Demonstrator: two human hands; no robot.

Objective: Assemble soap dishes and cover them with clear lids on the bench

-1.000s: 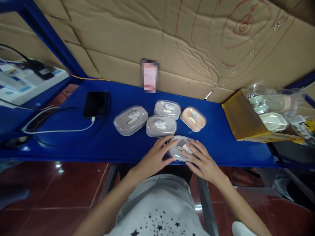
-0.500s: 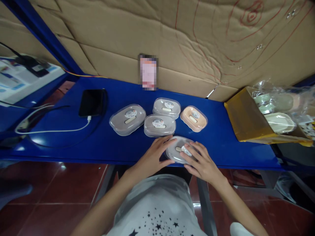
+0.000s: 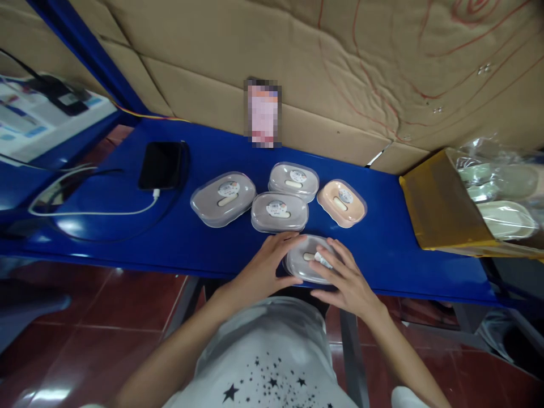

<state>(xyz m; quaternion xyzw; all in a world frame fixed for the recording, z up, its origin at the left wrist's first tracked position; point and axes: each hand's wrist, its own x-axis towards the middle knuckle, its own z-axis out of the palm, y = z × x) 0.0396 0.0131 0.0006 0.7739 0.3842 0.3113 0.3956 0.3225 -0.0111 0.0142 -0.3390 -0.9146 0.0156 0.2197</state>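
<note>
At the table's front edge lies an oval grey plastic box (image 3: pixel 306 249) with a clear lid, a small cream bar and a round label partly under my fingers. My left hand (image 3: pixel 272 263) curves round its left side, thumb at the near edge and fingers at the far edge. Across its right end rests my right hand (image 3: pixel 344 277), fingers over the lid and label. Beyond them are more such boxes: a grey one (image 3: pixel 223 199) to the left, two grey ones in the middle, front (image 3: pixel 263 221) and back (image 3: pixel 283 174), and a peach one (image 3: pixel 352 212) to the right.
A black phone (image 3: pixel 159 164) with a white cable lies on the blue table (image 3: pixel 140 241) to the left. An open cardboard box (image 3: pixel 437 209) of plastic-wrapped containers stands at the right. A cardboard wall (image 3: pixel 204 62) closes the back, with a blurred card (image 3: pixel 263 116) against it.
The view has shifted slightly, so the table and cardboard box appear displaced. Both hands stay at the same grey box, with hardly any movement of the fingers.
</note>
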